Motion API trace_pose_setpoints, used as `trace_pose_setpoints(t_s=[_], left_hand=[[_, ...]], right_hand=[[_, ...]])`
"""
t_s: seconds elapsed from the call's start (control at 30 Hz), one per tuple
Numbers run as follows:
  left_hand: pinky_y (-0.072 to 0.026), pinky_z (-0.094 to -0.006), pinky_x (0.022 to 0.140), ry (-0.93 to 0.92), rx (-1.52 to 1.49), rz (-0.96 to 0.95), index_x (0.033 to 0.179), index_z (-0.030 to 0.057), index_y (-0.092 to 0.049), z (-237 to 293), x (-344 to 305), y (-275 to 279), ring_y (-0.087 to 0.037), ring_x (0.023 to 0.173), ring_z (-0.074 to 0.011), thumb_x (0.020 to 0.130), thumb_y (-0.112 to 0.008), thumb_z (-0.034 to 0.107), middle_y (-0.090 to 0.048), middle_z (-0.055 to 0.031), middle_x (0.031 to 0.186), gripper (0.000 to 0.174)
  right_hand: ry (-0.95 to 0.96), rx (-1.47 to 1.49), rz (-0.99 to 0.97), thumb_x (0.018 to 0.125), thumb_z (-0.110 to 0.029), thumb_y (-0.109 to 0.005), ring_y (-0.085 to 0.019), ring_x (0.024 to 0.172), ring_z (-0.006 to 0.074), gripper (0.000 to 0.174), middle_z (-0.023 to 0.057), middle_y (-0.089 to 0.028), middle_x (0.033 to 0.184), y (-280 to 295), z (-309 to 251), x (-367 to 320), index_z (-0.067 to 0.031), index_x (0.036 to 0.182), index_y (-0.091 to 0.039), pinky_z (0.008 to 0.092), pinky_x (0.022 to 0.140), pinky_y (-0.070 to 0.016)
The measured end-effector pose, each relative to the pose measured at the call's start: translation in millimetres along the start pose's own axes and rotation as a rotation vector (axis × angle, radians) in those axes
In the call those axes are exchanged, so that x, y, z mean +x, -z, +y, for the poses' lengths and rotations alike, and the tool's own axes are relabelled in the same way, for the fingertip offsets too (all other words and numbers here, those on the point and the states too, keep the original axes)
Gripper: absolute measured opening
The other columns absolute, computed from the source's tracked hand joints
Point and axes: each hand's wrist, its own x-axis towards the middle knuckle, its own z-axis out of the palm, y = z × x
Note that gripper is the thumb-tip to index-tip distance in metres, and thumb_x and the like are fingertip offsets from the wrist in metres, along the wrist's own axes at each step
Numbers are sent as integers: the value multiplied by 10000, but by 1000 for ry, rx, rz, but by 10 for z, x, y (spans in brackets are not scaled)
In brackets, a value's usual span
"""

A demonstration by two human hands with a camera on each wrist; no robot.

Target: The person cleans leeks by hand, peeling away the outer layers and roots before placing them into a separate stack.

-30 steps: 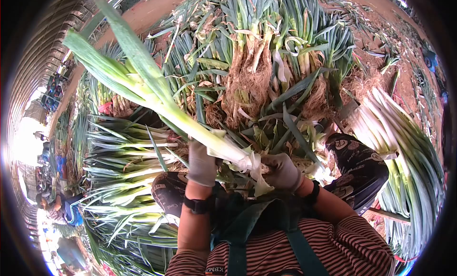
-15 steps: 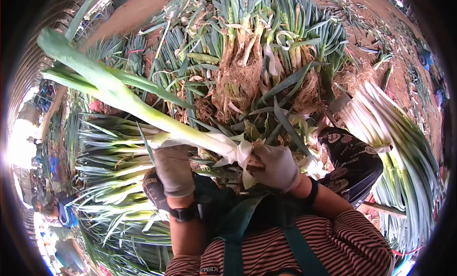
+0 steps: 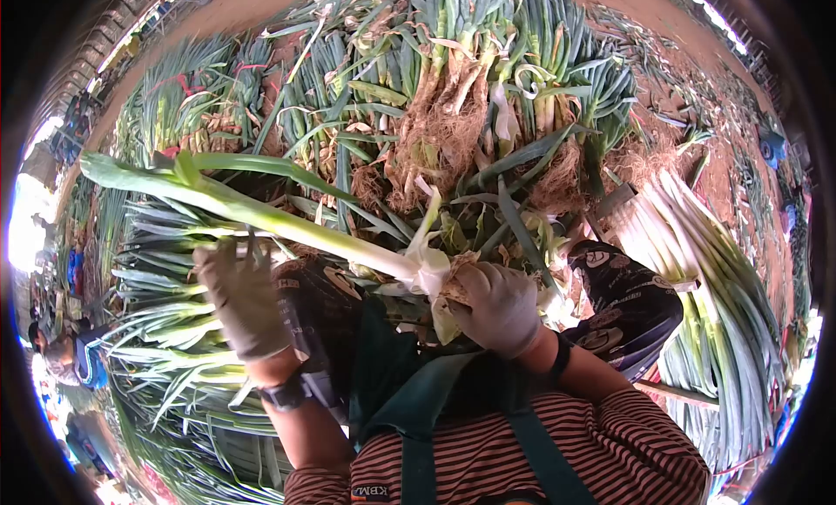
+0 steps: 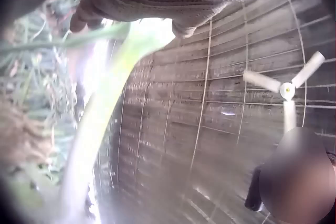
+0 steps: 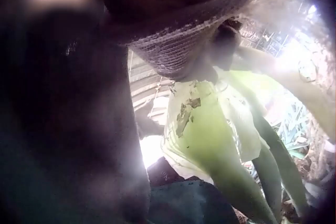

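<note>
Pale green, the leek slants before us; we see the right hand gripping its root end, probably to steady it, while the left hand, fingers loosely straight, is near its leafy part.

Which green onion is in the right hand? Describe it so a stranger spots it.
In the head view, go from the striped shirt up to the gloved right hand. It grips one green onion, slanting up leftward, by its root end. Unlike the heaped stalks at left, this one is held up alone.
</note>
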Motion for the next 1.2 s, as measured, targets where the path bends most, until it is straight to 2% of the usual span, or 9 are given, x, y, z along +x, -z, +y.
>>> trace_pose_setpoints(t_s=[0.07,0.13,0.27,0.43,0.53,0.6,0.8,0.93,1.2], left_hand=[[-476,-408,905,326,-121,-62,1135,11,-507,-62,-113,-480,-582,933,-250,980,-527,385,-562,-118,1022,405],[-430,-307,634,140,48,-44,1014,85,-528,-183,-6,-466,-411,641,-109,976,-525,436,-420,28,734,354],[-396,-275,551,207,-72,-68,931,103,-529,-181,237,-343,-357,565,-79,977,-517,442,-344,64,654,342],[-376,-252,528,376,-475,-329,927,59,-557,-346,418,-145,-305,478,-51,982,-473,481,-321,70,604,433],[-377,-245,530,422,-701,-453,945,10,-560,-399,464,-118,-290,450,-52,997,-449,457,-306,66,588,464],[-367,-233,514,444,-684,-429,895,77,-559,-385,570,81,-320,460,-43,951,-498,524,-322,71,580,454],[-376,-248,540,426,-562,-262,838,43,-532,-543,649,524,-347,459,-47,935,-518,532,-350,67,582,499],[-379,-252,542,491,-414,-169,860,82,-548,-604,754,403,-349,464,-56,915,-543,540,-361,84,586,462],[-395,-271,557,513,-181,-7,818,125,-506,-799,1010,474,-352,484,-74,892,-588,536,-354,81,577,426]], right_hand=[[79,16,15,671,-210,-725,-643,751,339,468,130,-636,881,-41,-108,57,-15,1061,-555,411,653,-527],[159,83,25,689,-247,-735,-648,767,340,513,139,-637,906,-71,-172,144,-8,1100,-542,406,677,-536],[135,245,-585,791,-329,-714,-632,802,320,469,166,-626,916,614,15,391,8,1077,-560,412,738,-524],[620,344,-65,853,-406,-677,-649,862,348,575,210,-639,962,395,-244,1174,32,1201,-540,412,741,-523],[170,876,-762,916,-543,-559,-647,752,251,651,160,-630,831,-84,-456,1244,57,1168,-530,340,679,-512],[94,1007,-885,925,-561,-533,-597,637,155,616,67,-586,724,-593,-429,1049,39,1061,-571,296,611,-492],[-227,1208,-922,1011,-442,-442,-499,678,65,477,-29,-514,704,-629,-253,623,1,998,-619,257,622,-444],[-388,1334,-889,969,-601,-387,-473,678,55,597,-22,-526,748,-522,-246,595,-47,913,-602,221,630,-398],[-399,1291,-696,962,-636,-312,-525,727,94,696,22,-578,803,-303,-139,142,-9,1035,-605,263,658,-430]])
